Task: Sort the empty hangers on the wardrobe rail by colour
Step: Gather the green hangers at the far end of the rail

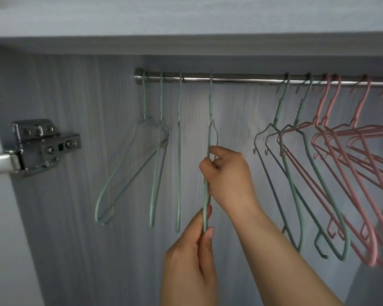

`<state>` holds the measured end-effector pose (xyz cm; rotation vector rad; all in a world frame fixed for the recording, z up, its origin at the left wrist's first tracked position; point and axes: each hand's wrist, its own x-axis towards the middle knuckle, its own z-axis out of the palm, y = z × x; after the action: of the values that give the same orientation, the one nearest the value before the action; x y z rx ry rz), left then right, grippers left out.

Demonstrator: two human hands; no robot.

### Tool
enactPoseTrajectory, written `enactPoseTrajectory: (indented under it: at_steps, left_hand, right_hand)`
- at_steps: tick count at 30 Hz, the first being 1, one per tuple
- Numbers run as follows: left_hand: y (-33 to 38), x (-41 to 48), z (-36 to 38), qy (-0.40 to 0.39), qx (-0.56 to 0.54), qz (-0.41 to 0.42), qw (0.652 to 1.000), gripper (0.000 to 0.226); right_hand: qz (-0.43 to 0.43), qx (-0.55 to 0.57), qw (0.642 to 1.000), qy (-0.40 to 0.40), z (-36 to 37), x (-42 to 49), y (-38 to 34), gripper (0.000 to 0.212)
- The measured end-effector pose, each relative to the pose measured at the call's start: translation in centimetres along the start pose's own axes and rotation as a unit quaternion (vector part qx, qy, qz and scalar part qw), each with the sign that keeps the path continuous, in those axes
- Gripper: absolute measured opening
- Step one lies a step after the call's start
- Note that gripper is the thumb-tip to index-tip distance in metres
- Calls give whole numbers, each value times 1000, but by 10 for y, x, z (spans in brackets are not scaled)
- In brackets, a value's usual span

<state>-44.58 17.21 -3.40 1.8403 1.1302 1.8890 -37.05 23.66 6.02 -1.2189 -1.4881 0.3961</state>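
A metal rail runs across the wardrobe. Three green hangers hang at its left end. A fourth green hanger hangs edge-on near the middle, its hook on the rail. My right hand grips this hanger's upper part. Lower down, my left hand pinches its bottom end between thumb and fingers. Further right hang two more green hangers, then a bunch of several pink hangers reaching the right edge.
The wardrobe's grey wood-grain side wall stands left of the rail, with a metal door hinge fixed to it. A shelf sits just above the rail. A gap on the rail lies between the held hanger and the right-hand green pair.
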Motion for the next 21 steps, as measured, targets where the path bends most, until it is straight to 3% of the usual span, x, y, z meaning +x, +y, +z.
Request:
enactPoseTrajectory:
  at_steps: [10,15,19,21]
  left_hand:
    - [-10,0,2,11,0,-15,1000,49]
    - [-14,-1,2,22,3,-29,999,40]
    - [-12,-11,4,70,24,0,997,56]
    - [-8,-18,5,100,40,42,993,62]
  right_hand:
    - [-33,3,999,-11,7,-1,-5,25]
    - [-14,-21,1000,-17,10,-1,-9,37]
    - [-57,-203,976,-52,-17,-29,-20,56]
    - [-118,-263,957,4,-50,-46,-33,54]
